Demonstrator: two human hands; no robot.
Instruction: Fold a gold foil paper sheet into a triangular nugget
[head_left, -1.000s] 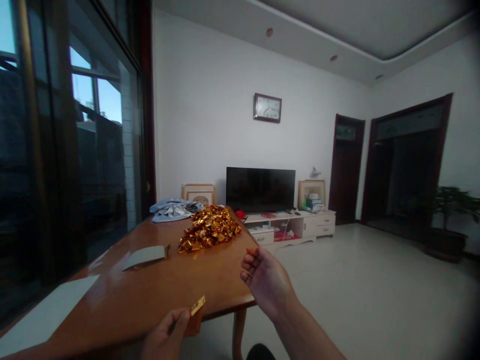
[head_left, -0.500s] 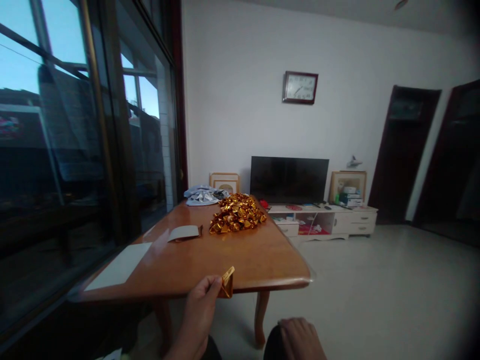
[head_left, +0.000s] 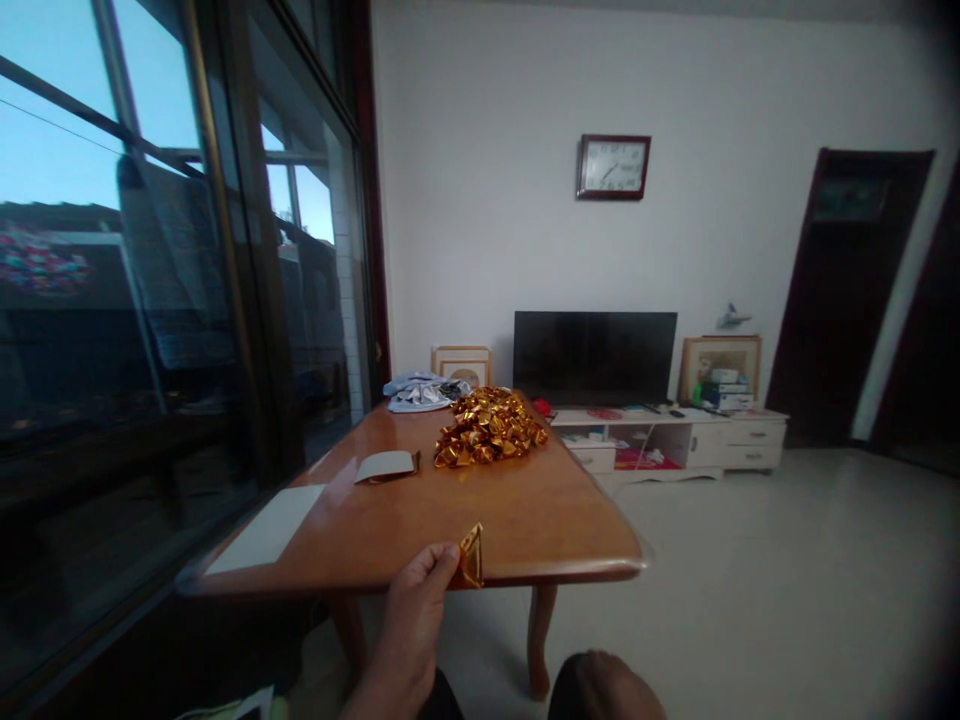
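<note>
**Folded gold foil pinched at the near edge of the surface**

The wooden surface (head_left: 525,520) carries a heap of folded gold foil pieces (head_left: 489,440) at its far end, a grey card (head_left: 386,465) and a white sheet (head_left: 266,528) nearer the window. The left hand (head_left: 412,620) holds one small gold foil piece (head_left: 472,568) just over the near edge, fingers (head_left: 444,556) closed on its left corner. The foil looks light, thin and easily creased, best taken by a folded corner. The right hand (head_left: 604,685) rests low; whether its fingers are curled I cannot tell.
</note>
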